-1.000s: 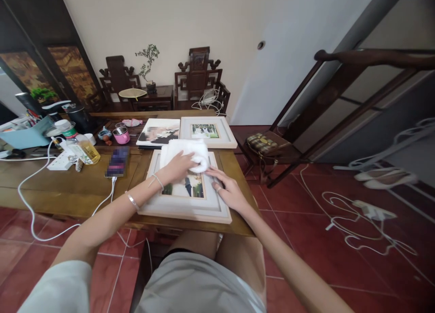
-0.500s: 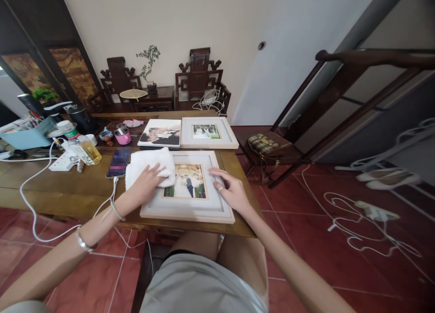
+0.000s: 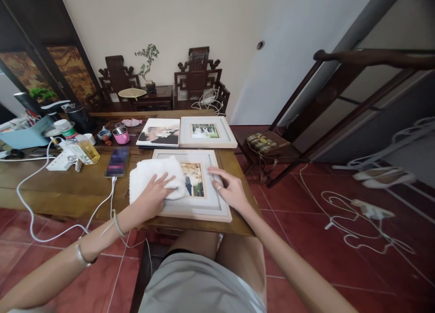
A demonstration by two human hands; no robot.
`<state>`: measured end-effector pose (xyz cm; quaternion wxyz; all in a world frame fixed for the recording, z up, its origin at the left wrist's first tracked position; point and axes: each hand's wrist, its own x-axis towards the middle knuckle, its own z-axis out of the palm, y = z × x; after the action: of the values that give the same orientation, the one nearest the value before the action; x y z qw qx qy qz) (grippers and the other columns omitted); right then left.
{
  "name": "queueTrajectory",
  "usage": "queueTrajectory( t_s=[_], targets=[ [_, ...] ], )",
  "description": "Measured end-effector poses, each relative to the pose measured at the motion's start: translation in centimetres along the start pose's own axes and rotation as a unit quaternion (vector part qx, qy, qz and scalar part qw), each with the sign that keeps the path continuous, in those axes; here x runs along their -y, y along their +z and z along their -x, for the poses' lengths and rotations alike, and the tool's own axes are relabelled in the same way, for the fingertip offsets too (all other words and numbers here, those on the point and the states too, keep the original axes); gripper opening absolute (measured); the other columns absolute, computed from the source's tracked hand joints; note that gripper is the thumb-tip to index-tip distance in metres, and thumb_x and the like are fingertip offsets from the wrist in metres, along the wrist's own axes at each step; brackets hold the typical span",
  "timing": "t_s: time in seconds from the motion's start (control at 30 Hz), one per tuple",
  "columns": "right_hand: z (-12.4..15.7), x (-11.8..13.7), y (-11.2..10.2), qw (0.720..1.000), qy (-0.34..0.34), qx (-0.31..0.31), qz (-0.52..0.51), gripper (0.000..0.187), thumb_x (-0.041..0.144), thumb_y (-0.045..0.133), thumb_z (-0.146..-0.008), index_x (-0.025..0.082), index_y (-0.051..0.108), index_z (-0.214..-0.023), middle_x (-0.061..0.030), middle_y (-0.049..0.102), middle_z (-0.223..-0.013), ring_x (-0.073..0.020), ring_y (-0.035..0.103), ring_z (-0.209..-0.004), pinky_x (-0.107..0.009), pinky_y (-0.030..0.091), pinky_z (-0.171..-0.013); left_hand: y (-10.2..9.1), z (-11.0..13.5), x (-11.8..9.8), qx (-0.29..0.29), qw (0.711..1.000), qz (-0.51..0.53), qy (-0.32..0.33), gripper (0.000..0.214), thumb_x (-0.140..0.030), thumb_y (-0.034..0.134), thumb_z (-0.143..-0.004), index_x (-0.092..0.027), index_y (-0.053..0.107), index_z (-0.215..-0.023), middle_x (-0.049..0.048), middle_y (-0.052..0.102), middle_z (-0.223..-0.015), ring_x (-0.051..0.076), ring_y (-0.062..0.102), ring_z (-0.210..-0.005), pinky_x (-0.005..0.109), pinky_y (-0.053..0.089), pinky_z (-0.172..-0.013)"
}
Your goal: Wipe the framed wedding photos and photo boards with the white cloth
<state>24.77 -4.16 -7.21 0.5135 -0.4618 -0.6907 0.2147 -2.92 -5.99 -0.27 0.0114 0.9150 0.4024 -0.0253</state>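
Note:
A white towel (image 3: pixel 146 175) lies folded over the left part of a pale wooden picture frame (image 3: pixel 190 212). My left hand (image 3: pixel 154 197) presses on the towel from above, fingers spread, not wrapped round it. The frame lies flat at the table's near edge, and the towel hides the left side of its wedding photo (image 3: pixel 195 179). My right hand (image 3: pixel 233 193) rests on the frame's right side with the fingers apart, touching the border beside the photo. A ring shows on one of its fingers.
Behind lie a second framed photo (image 3: pixel 205 132) and a photo panel (image 3: pixel 159 132). To the left are a phone (image 3: pixel 116 162) on a white cable, a pink cup (image 3: pixel 120 134), a bottle (image 3: pixel 86 150) and a power strip (image 3: pixel 61 161). A chair with a plaid bag (image 3: pixel 261 143) stands right.
My left hand has slid the towel to the right and slightly nearer, so it covers more of the photo. My right hand stays on the frame's right side.

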Motion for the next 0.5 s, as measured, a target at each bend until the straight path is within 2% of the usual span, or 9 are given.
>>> queueTrajectory(
  t_s=[0.2, 0.3, 0.4, 0.5],
  targets=[
    [-0.2, -0.2, -0.2, 1.0, 0.0, 0.013, -0.005, 0.034, 0.015, 0.055, -0.075, 0.023, 0.069, -0.105, -0.0076, 0.066, -0.121, -0.0237, 0.059, -0.117, -0.045, 0.04, -0.105, -1.1, -4.0, 4.5, -0.054, 0.997, -0.036, -0.032, 0.061, 0.004, 0.04, -0.071, -0.015, 0.055, -0.127, 0.0127, 0.037, -0.149, 0.027, 0.027, -0.141, 0.052, 0.025, -0.112],
    [-0.2, -0.2, -0.1, 1.0, 0.004, 0.009, -0.005, 0.033, 0.015, 0.055, -0.075, 0.023, 0.069, -0.105, -0.0075, 0.067, -0.12, -0.0236, 0.059, -0.116, -0.045, 0.041, -0.105, -1.3, -4.9, 6.3, -0.063, 0.996, -0.036, -0.045, 0.061, 0.006, 0.037, -0.071, -0.013, 0.055, -0.126, 0.0139, 0.042, -0.146, 0.025, 0.025, -0.142, 0.05, 0.024, -0.113],
    [-0.1, -0.2, -0.1, 1.0, 0.004, 0.005, -0.006, 0.034, 0.015, 0.055, -0.075, 0.024, 0.069, -0.104, -0.0066, 0.067, -0.12, -0.0237, 0.059, -0.117, -0.045, 0.04, -0.106, -1.2, -4.1, 6.3, -0.049, 0.998, -0.038, -0.018, 0.063, 0.007, 0.038, -0.068, -0.015, 0.057, -0.124, 0.0124, 0.043, -0.145, 0.023, 0.027, -0.141, 0.048, 0.023, -0.114],
    [-0.1, -0.3, -0.1, 1.0, 0.004, 0.007, -0.004, 0.034, 0.015, 0.055, -0.075, 0.024, 0.069, -0.104, -0.0064, 0.067, -0.12, -0.0234, 0.059, -0.117, -0.045, 0.04, -0.106, -1.1, -1.5, 4.6, -0.016, 0.999, -0.04, 0.024, 0.064, 0.008, 0.041, -0.064, -0.017, 0.059, -0.12, 0.0103, 0.04, -0.147, 0.025, 0.03, -0.14, 0.049, 0.024, -0.114]
  ],
)
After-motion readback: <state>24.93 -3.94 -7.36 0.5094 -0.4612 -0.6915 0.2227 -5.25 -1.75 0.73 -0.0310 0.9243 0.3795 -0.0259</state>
